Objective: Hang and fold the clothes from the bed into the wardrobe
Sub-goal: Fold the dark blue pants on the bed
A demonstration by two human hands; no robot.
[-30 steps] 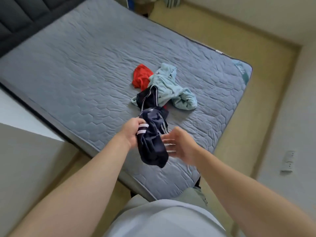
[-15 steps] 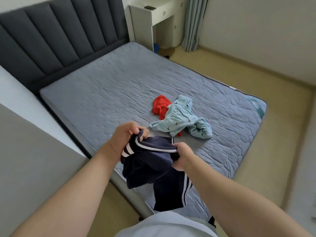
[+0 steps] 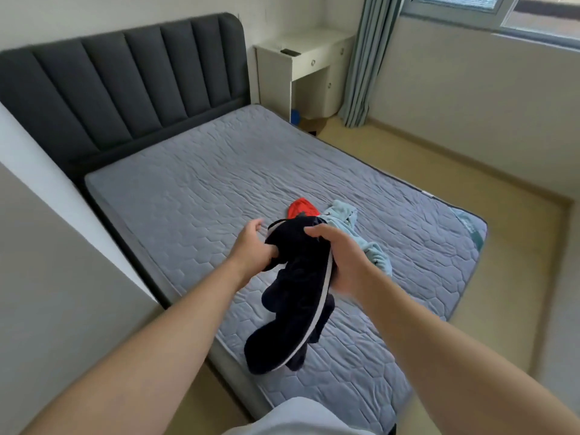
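The left hand [image 3: 252, 248] and right hand [image 3: 343, 259] both hold a dark garment [image 3: 295, 296] with a white stripe, each grip closed on its bunched upper end. The rest of it hangs in the air over the near part of the bed [image 3: 194, 196]. Behind it, on the mattress, a red garment [image 3: 299, 208] and a light blue garment [image 3: 378, 257] lie side by side.

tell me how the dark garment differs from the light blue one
The dark garment is navy with a white stripe; the light blue garment is pale, no stripe showing. The dark garment hangs lifted, gripped by the left hand and right hand; the light blue garment lies crumpled on the bed. Both are unfolded.
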